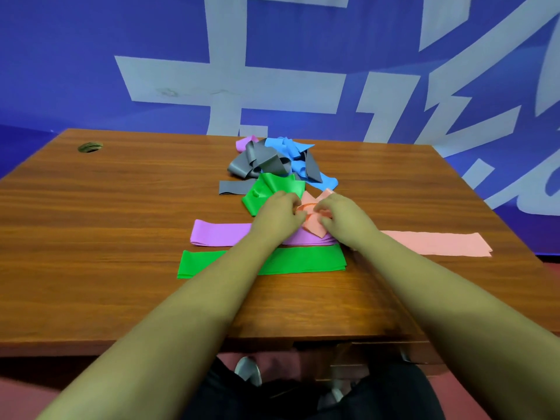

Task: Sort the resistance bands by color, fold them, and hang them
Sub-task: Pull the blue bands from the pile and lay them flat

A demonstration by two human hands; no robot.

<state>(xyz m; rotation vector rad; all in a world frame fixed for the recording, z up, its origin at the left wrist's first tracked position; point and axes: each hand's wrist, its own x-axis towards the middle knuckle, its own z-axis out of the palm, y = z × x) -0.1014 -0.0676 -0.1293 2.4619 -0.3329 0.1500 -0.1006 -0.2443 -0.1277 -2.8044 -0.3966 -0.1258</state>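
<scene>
A crumpled pink band (pixel 312 221) lies mid-table, and both hands grip it: my left hand (pixel 280 212) on its left side, my right hand (pixel 339 212) on its right. Behind them sits a tangled pile of bands: grey (pixel 260 163), blue (pixel 292 150), a loose green one (pixel 274 189) and a purple end (pixel 244 143). Nearer me lie flattened bands: a purple one (pixel 219 233), a green one (pixel 303 260) in front of it, and a pink one (pixel 436 244) to the right. My forearms cover parts of the flat bands.
The wooden table (pixel 106 207) has a round cable hole (pixel 90 147) at its far left. A blue wall with large pale lettering (pixel 227 71) stands right behind the table. A drawer front (pixel 378 350) shows under the near edge.
</scene>
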